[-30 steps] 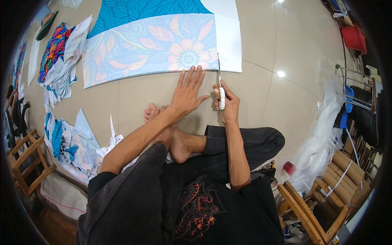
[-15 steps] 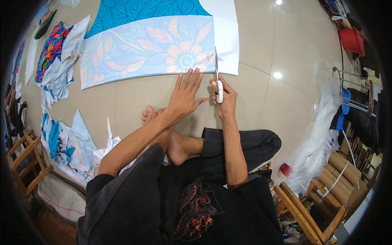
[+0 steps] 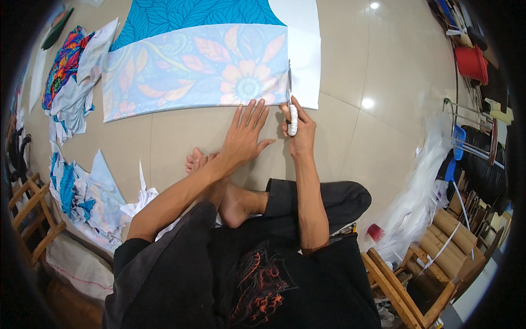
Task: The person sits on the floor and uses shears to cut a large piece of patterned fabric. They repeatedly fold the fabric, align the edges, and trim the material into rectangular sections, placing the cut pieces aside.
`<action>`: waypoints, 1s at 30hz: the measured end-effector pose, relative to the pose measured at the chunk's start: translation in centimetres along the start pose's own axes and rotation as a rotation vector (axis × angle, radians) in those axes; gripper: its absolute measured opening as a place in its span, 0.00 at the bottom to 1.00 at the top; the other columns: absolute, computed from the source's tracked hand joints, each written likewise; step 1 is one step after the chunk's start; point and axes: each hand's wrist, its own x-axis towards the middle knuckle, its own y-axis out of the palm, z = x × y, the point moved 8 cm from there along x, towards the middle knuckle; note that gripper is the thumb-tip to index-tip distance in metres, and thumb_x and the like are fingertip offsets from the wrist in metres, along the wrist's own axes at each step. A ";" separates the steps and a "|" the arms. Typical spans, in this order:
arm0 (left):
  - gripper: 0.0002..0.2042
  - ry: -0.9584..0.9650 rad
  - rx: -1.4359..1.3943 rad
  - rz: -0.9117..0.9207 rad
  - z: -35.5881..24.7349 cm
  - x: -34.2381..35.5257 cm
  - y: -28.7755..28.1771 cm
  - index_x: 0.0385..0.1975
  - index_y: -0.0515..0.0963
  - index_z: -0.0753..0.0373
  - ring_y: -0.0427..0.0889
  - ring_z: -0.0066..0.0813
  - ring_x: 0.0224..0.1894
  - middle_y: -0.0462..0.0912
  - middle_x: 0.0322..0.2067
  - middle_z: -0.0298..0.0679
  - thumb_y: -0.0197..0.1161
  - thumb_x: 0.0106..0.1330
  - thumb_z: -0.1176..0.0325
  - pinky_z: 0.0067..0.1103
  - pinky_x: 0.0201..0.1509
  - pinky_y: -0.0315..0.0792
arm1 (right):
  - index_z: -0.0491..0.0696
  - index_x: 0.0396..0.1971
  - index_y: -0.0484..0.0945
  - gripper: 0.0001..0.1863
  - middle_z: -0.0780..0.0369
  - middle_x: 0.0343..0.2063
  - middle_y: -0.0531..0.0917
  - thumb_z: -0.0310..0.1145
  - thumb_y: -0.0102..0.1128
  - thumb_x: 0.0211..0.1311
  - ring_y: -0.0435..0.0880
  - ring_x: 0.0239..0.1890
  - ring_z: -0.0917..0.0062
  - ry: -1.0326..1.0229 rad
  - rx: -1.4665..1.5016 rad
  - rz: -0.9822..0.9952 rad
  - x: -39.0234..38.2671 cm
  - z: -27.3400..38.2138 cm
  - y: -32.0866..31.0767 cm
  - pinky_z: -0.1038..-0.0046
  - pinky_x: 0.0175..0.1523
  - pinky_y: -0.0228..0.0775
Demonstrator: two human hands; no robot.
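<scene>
Spread on the tiled floor ahead of me is a fabric piece (image 3: 181,77), pale blue with faded orange flowers, with teal leaf-patterned cloth (image 3: 197,13) beyond it and a white margin (image 3: 304,66) at its right. My right hand (image 3: 301,129) grips scissors (image 3: 293,118) by their white-wrapped handles. Their blades point away from me and lie along the line between flowered print and white margin. My left hand (image 3: 244,134) lies flat, fingers spread, its fingertips on the fabric's near edge. Whether the blades are parted I cannot make out.
Crumpled fabric scraps (image 3: 87,192) and a multicoloured cloth (image 3: 66,60) lie at the left, near a wooden frame (image 3: 35,219). At the right are clear plastic sheeting (image 3: 411,186), a red container (image 3: 470,63), brown rolls (image 3: 446,241) and a wooden stool (image 3: 400,290). My bare foot (image 3: 235,211) rests close behind my left hand.
The view has shifted slightly, so the fabric's near edge appears a little lower. Both hands keep nearly the same places, with the scissors still at the white margin.
</scene>
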 end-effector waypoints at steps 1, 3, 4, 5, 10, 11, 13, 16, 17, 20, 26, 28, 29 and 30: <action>0.44 0.002 -0.003 0.000 0.0 0.0 -0.1 0.76 0.51 0.66 0.43 0.47 0.79 0.46 0.77 0.48 0.55 0.69 0.40 0.43 0.80 0.41 | 0.40 0.64 0.74 0.27 0.59 0.41 0.87 0.27 0.67 0.64 0.73 0.20 0.85 -0.007 0.029 -0.004 0.3 -0.3 -0.1 0.83 0.23 0.62; 0.44 0.007 -0.011 -0.001 -0.1 0.2 -0.2 0.75 0.52 0.66 0.44 0.47 0.79 0.47 0.77 0.48 0.56 0.69 0.40 0.43 0.80 0.42 | 0.39 0.64 0.73 0.27 0.59 0.41 0.87 0.27 0.66 0.65 0.72 0.20 0.85 -0.020 0.086 -0.012 0.6 -0.7 -0.5 0.83 0.23 0.61; 0.44 0.000 -0.012 0.007 0.0 0.2 -0.2 0.75 0.52 0.66 0.44 0.47 0.79 0.47 0.77 0.48 0.56 0.69 0.40 0.43 0.80 0.42 | 0.39 0.64 0.73 0.27 0.59 0.41 0.87 0.26 0.66 0.65 0.73 0.20 0.85 -0.001 0.057 -0.017 0.5 -0.6 -0.3 0.83 0.23 0.62; 0.44 -0.007 -0.014 0.015 0.1 0.1 -0.2 0.75 0.52 0.66 0.44 0.47 0.79 0.47 0.77 0.48 0.56 0.68 0.40 0.44 0.80 0.43 | 0.39 0.64 0.73 0.27 0.58 0.41 0.87 0.26 0.65 0.65 0.73 0.20 0.85 0.018 0.028 -0.021 0.3 -0.4 -0.3 0.83 0.23 0.62; 0.44 -0.029 -0.006 0.059 0.3 0.3 0.5 0.75 0.52 0.65 0.43 0.47 0.79 0.47 0.77 0.48 0.55 0.69 0.39 0.44 0.80 0.41 | 0.39 0.64 0.73 0.28 0.57 0.42 0.87 0.26 0.67 0.64 0.73 0.20 0.85 0.036 0.070 0.016 1.3 1.1 0.5 0.83 0.22 0.62; 0.44 -0.032 -0.008 0.070 0.2 0.4 0.5 0.75 0.52 0.65 0.43 0.47 0.79 0.47 0.77 0.48 0.54 0.69 0.39 0.44 0.80 0.40 | 0.39 0.64 0.73 0.29 0.57 0.42 0.87 0.26 0.67 0.63 0.73 0.20 0.86 0.039 0.071 0.010 1.9 1.2 0.6 0.83 0.22 0.62; 0.43 -0.039 -0.005 0.090 0.3 0.4 0.5 0.75 0.52 0.65 0.41 0.46 0.80 0.46 0.78 0.48 0.52 0.70 0.39 0.44 0.80 0.39 | 0.39 0.64 0.73 0.29 0.57 0.42 0.87 0.27 0.68 0.63 0.73 0.20 0.85 0.033 0.053 -0.001 2.6 1.2 0.9 0.83 0.22 0.62; 0.42 -0.043 0.002 0.102 0.5 0.4 0.6 0.76 0.52 0.65 0.40 0.46 0.80 0.45 0.78 0.47 0.50 0.71 0.39 0.44 0.81 0.38 | 0.39 0.64 0.73 0.29 0.56 0.43 0.88 0.27 0.69 0.63 0.74 0.20 0.85 0.010 -0.008 -0.016 3.4 0.9 1.2 0.83 0.22 0.62; 0.42 -0.038 -0.001 0.097 0.5 0.4 0.6 0.76 0.52 0.65 0.40 0.46 0.80 0.44 0.78 0.47 0.50 0.72 0.39 0.44 0.81 0.38 | 0.40 0.63 0.74 0.28 0.56 0.43 0.88 0.27 0.68 0.63 0.74 0.21 0.85 0.003 -0.031 -0.022 3.5 0.9 1.0 0.83 0.22 0.62; 0.42 -0.042 -0.020 0.109 0.4 0.5 0.6 0.76 0.52 0.65 0.40 0.46 0.80 0.45 0.78 0.47 0.50 0.71 0.39 0.44 0.81 0.38 | 0.40 0.63 0.74 0.28 0.56 0.43 0.88 0.26 0.67 0.63 0.74 0.21 0.85 0.016 -0.020 -0.021 3.4 1.3 0.8 0.83 0.22 0.62; 0.42 -0.064 -0.028 0.154 0.6 0.7 0.8 0.75 0.53 0.65 0.42 0.46 0.80 0.46 0.77 0.47 0.52 0.70 0.39 0.44 0.80 0.39 | 0.40 0.64 0.72 0.29 0.55 0.43 0.88 0.26 0.68 0.63 0.74 0.20 0.84 0.027 0.102 0.032 5.5 2.6 2.0 0.83 0.21 0.62; 0.42 -0.063 -0.044 0.157 0.7 0.7 0.7 0.75 0.53 0.64 0.42 0.46 0.79 0.46 0.77 0.47 0.52 0.70 0.40 0.44 0.80 0.40 | 0.40 0.65 0.71 0.30 0.55 0.43 0.88 0.27 0.67 0.63 0.74 0.20 0.84 0.020 0.066 0.030 6.1 2.5 2.1 0.82 0.21 0.61; 0.42 -0.059 -0.048 0.153 0.8 0.7 0.6 0.75 0.53 0.64 0.43 0.46 0.79 0.47 0.77 0.47 0.53 0.70 0.40 0.44 0.80 0.40 | 0.39 0.65 0.71 0.30 0.55 0.43 0.88 0.28 0.66 0.64 0.74 0.20 0.84 0.006 0.005 0.015 6.2 2.4 2.3 0.82 0.21 0.61; 0.42 -0.055 -0.053 0.149 0.8 0.7 0.6 0.75 0.53 0.64 0.43 0.46 0.79 0.47 0.77 0.47 0.53 0.70 0.40 0.44 0.80 0.41 | 0.39 0.66 0.71 0.29 0.55 0.44 0.87 0.29 0.66 0.65 0.74 0.20 0.84 -0.007 -0.056 0.000 6.2 2.5 2.3 0.82 0.21 0.61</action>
